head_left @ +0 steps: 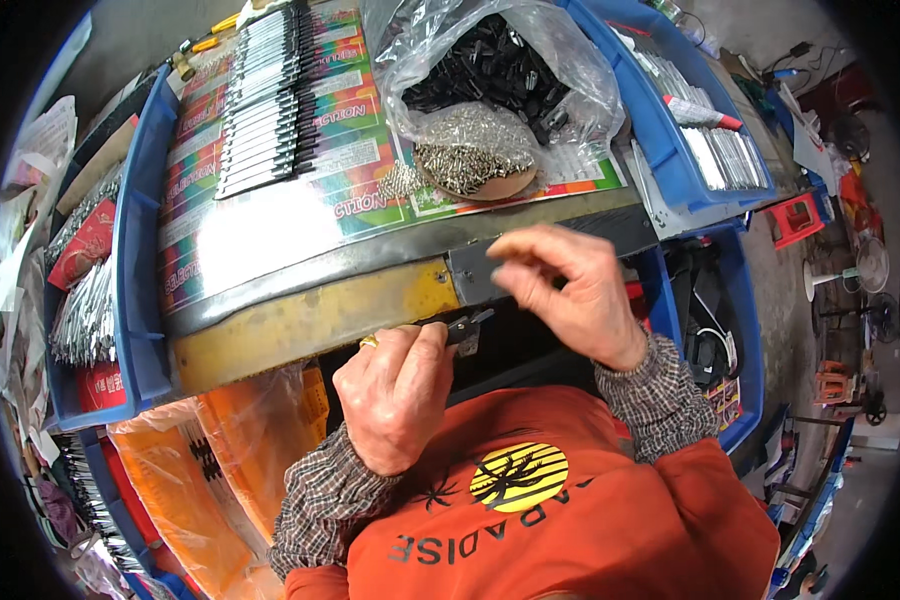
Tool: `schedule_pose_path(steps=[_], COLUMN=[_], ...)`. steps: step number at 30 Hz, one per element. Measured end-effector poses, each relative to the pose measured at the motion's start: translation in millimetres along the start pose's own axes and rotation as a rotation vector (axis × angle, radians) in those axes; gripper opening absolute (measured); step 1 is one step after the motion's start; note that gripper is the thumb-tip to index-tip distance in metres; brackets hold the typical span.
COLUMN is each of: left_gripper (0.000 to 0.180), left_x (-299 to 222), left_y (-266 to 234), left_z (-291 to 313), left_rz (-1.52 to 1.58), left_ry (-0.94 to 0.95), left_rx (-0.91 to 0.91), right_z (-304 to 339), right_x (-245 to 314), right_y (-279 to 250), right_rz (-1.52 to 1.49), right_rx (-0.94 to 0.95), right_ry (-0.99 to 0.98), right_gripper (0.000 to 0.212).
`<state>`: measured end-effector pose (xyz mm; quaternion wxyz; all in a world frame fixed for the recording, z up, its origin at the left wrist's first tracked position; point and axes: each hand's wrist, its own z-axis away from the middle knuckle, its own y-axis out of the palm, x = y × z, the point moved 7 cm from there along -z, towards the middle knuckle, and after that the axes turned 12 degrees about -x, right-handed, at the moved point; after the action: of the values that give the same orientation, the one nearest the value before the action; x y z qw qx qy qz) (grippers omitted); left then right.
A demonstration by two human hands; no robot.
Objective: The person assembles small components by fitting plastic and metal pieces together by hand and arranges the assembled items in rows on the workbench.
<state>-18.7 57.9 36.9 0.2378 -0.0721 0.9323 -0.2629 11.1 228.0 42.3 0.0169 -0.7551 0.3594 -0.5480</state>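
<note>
My left hand (395,390), a ring on one finger, is closed round a small black plastic piece with a metal end (467,326). That piece pokes out past the thumb and forefinger, just below the bench's front edge. My right hand (570,295) hangs to the right of it, apart from it, with the thumb and forefinger curled close together. Anything tiny between those fingertips is too small to make out. Beyond the hands, a round dish of small metal pins (470,170) stands before a clear plastic bag (595,85) of loose black parts (490,75).
Long rows of black-and-silver pieces (260,110) lie on the printed bench sheet (340,215). Blue bins (142,250) filled with metal parts flank the bench. Below its edge sit an orange plastic-lined crate (260,440) and a blue tray (745,330) at right.
</note>
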Motion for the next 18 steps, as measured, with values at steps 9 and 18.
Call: schedule_pose_path(steps=[9,18], left_gripper=[0.022,0.024], left_x=[19.2,22.8], left_y=[-8.7,-7.8], left_z=[0.7,4.3], left_rz=[-0.026,-0.049], left_ry=[-0.165,-0.14], left_rx=[0.026,0.053], right_z=[-38.7,-44.7], right_x=[-15.4,-23.6], right_y=[-15.4,-9.7], right_rz=[0.509,0.52], right_rx=[-0.138,-0.082], right_ry=[-0.409,-0.355], right_gripper=[0.028,0.026])
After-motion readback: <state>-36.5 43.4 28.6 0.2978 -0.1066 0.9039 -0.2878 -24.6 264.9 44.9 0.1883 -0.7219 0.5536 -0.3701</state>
